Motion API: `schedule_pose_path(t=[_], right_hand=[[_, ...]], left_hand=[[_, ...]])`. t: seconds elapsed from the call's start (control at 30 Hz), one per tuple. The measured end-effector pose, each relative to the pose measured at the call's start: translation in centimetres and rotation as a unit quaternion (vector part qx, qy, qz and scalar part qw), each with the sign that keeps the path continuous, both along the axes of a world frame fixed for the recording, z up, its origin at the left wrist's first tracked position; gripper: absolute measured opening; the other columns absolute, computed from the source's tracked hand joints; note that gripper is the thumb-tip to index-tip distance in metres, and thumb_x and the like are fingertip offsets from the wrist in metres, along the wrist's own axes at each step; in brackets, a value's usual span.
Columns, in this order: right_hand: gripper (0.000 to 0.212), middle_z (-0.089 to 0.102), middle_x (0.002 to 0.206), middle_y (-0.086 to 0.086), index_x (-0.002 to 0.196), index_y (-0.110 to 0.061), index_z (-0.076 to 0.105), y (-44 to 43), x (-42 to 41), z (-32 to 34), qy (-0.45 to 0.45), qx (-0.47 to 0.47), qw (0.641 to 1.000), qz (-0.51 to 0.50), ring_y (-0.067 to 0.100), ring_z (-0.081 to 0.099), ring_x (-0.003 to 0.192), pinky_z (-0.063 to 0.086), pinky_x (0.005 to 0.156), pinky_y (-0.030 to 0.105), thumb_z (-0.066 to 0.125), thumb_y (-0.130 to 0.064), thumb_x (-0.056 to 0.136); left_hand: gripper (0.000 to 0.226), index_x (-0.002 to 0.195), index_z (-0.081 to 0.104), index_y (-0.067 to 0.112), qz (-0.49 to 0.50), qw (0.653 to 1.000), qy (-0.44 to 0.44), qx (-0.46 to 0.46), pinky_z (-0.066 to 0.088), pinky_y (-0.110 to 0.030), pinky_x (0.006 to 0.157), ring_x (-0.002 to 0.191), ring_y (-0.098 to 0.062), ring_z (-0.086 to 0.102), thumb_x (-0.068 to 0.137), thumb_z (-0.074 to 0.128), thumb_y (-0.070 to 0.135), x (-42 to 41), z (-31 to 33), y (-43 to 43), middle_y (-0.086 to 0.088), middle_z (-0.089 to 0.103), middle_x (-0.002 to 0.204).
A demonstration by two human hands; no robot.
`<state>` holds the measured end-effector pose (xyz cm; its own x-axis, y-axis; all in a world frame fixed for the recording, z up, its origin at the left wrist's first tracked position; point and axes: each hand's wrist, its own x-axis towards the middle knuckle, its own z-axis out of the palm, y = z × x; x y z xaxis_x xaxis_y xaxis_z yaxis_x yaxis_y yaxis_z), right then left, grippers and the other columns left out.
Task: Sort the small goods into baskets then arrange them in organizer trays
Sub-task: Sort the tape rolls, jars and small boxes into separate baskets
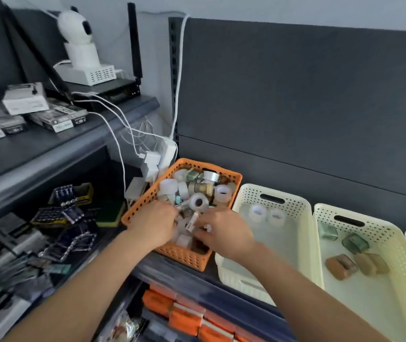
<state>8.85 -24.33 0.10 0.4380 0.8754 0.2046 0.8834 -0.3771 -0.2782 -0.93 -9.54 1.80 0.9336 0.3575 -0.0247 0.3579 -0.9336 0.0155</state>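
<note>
Orange basket (184, 257) sat under both hands, heaped with tape rolls (198, 202). Left hand (155, 218) and right hand (221, 230) were sunk among them, fingers curled; blur hid any grip. Rolls looked light, stiff and slick, best pinched across the rim.

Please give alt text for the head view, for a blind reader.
The left hand and right hand reach into an orange basket full of small tape rolls. Right of it, one cream basket and a second cream basket hold a few sorted items.

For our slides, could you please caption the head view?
Left hand and right hand rummage in the orange basket of tape rolls beside cream baskets.
</note>
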Motion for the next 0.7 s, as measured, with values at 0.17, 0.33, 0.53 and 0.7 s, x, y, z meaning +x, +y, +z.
schedule_pose_path(t=[0.17, 0.33, 0.53, 0.7], right_hand=[[0.035, 0.064, 0.116, -0.001, 0.118, -0.03, 0.063, 3.7, -1.4, -0.8, 0.032, -0.155, 0.987, 0.022, 0.02, 0.057, 0.106, 0.052, 0.086, 0.037, 0.062, -0.02, 0.085], [0.041, 0.058, 0.122, -0.002, 0.121, -0.032, 0.059, 4.6, -1.5, -0.8, 0.029, -0.207, 0.977, 0.038, 0.02, 0.053, 0.111, 0.049, 0.089, 0.036, 0.064, -0.014, 0.085], [0.028, 0.056, 0.106, -0.003, 0.106, -0.023, 0.061, 0.1, 0.2, -0.4, 0.065, -0.146, 0.987, -0.022, 0.018, 0.054, 0.096, 0.046, 0.08, 0.029, 0.068, -0.016, 0.08], [0.03, 0.057, 0.079, -0.01, 0.082, -0.024, 0.057, -0.5, 0.6, 1.4, 0.192, -0.011, 0.977, -0.096, 0.008, 0.051, 0.069, 0.04, 0.059, 0.023, 0.081, -0.036, 0.068]], left_hand=[[0.016, 0.091, 0.068, 0.021, 0.005, 0.999, 0.043, -0.028, 0.053, -0.037, 0.073, 0.084, -0.02, 0.059, 0.089, 0.052, 0.024, -0.7, -1.7, 3.2, -0.001, 0.061, 0.094], [0.016, 0.083, 0.068, 0.018, 0.003, 0.997, 0.037, -0.071, 0.05, -0.032, 0.067, 0.075, -0.018, 0.056, 0.087, 0.054, 0.025, 0.1, -2.4, 4.1, 0.001, 0.058, 0.081], [0.027, 0.108, 0.069, 0.027, -0.031, 0.962, -0.003, -0.271, 0.054, -0.029, 0.07, 0.078, -0.008, 0.062, 0.084, 0.063, 0.015, 3.1, -1.5, 0.7, 0.009, 0.067, 0.101], [0.03, 0.109, 0.067, 0.028, -0.008, 0.915, -0.122, -0.384, 0.053, -0.037, 0.088, 0.095, -0.01, 0.06, 0.08, 0.072, 0.021, 3.6, 0.6, 0.7, 0.012, 0.064, 0.102]])
